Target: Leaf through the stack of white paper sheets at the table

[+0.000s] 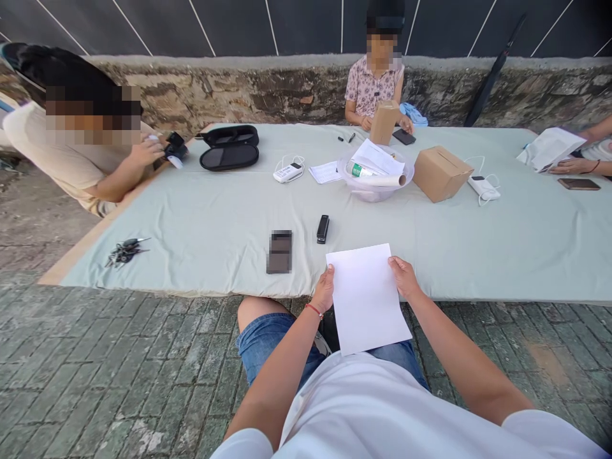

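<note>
I hold a blank white sheet of paper in front of me, over my lap and the near edge of the cloth-covered table. My left hand grips its left edge and my right hand grips its right edge near the top. Just beyond the sheet, a small black device and a dark phone lie on the cloth.
A clear bowl with papers and a bottle, a cardboard box, two white power banks, a black case and keys lie on the table. Three other people sit around it. The ground is paved with brick.
</note>
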### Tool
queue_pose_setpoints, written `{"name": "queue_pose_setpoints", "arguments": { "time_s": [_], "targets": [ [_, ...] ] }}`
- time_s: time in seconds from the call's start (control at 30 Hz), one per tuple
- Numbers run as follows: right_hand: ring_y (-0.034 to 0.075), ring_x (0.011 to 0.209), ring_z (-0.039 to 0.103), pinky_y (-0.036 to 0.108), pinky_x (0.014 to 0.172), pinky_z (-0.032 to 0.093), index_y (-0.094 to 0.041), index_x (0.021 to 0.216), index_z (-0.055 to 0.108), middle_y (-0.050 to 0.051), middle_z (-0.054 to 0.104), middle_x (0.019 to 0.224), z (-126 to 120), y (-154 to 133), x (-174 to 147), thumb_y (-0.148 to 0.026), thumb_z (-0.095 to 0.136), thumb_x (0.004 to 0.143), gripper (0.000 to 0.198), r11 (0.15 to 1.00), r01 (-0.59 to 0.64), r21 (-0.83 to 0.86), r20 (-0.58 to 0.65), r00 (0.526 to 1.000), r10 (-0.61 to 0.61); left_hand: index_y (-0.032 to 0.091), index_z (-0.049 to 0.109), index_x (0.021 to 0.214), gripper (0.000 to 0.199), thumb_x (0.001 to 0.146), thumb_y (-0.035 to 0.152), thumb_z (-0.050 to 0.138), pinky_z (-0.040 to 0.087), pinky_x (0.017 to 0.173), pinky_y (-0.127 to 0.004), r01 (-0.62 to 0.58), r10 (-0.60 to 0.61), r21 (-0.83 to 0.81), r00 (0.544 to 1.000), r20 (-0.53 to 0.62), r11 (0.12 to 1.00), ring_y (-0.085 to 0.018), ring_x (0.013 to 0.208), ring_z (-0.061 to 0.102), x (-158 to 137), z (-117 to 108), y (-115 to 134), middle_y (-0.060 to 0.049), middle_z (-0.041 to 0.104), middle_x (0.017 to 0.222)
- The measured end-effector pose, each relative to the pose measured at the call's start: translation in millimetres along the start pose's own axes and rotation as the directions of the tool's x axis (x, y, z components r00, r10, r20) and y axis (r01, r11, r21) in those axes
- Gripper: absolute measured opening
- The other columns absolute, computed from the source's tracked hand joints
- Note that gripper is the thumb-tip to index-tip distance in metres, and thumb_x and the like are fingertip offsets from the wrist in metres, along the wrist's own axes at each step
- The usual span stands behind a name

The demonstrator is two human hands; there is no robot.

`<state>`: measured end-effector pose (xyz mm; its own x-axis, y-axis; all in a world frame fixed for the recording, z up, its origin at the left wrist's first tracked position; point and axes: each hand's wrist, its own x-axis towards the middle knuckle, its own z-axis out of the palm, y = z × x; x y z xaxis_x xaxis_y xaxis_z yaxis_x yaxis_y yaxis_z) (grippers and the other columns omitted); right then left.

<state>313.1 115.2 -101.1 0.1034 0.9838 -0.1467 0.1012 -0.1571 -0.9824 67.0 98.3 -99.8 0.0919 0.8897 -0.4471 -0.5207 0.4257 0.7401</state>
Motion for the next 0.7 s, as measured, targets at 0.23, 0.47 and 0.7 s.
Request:
{"name": "queue_pose_setpoints", "arguments": {
  "time_s": [0.23,0.47,0.7],
  "targets": [
    [0.018,0.065,0.052,0.031,0.059,0.045,-0.025,0.074,0.056,-0.001,0.056,0.064,0.3,-3.9,-1.4,-0.073,0.054,0.079,0.049,0.999,0.016,-0.045,-0.017,1.000,-0.017,0.014,0.067,0.105,0.055,0.081,0.063,0.065,0.052,0.097,-0.046,0.009,-0.009,-0.001,1.000,0.016,1.000,-0.030,0.106,0.068,5.9,-6.8,-6.0,-0.015,0.074,0.098],
    [0.019,0.067,0.052,0.031,0.060,0.044,-0.024,0.076,0.057,0.000,0.057,0.066,0.2,-5.6,-1.0,-0.071,0.054,0.080,0.047,0.997,0.032,-0.071,-0.022,0.999,-0.034,0.013,0.067,0.103,0.052,0.083,0.062,0.063,0.053,0.097,-0.044,0.026,-0.026,-0.006,0.999,-0.031,1.000,-0.030,0.106,0.068,3.2,-4.4,-2.5,-0.016,0.074,0.102],
    [0.020,0.070,0.055,0.032,0.061,0.045,-0.025,0.081,0.061,0.000,0.062,0.070,-0.4,-2.9,-2.6,-0.071,0.053,0.080,0.046,0.996,0.039,-0.074,-0.009,0.999,-0.040,0.014,0.068,0.100,0.050,0.085,0.061,0.061,0.052,0.097,-0.043,0.027,-0.023,0.046,0.996,-0.083,0.999,-0.030,0.106,0.067,0.5,-1.9,0.4,-0.015,0.074,0.099]
  ]
}}
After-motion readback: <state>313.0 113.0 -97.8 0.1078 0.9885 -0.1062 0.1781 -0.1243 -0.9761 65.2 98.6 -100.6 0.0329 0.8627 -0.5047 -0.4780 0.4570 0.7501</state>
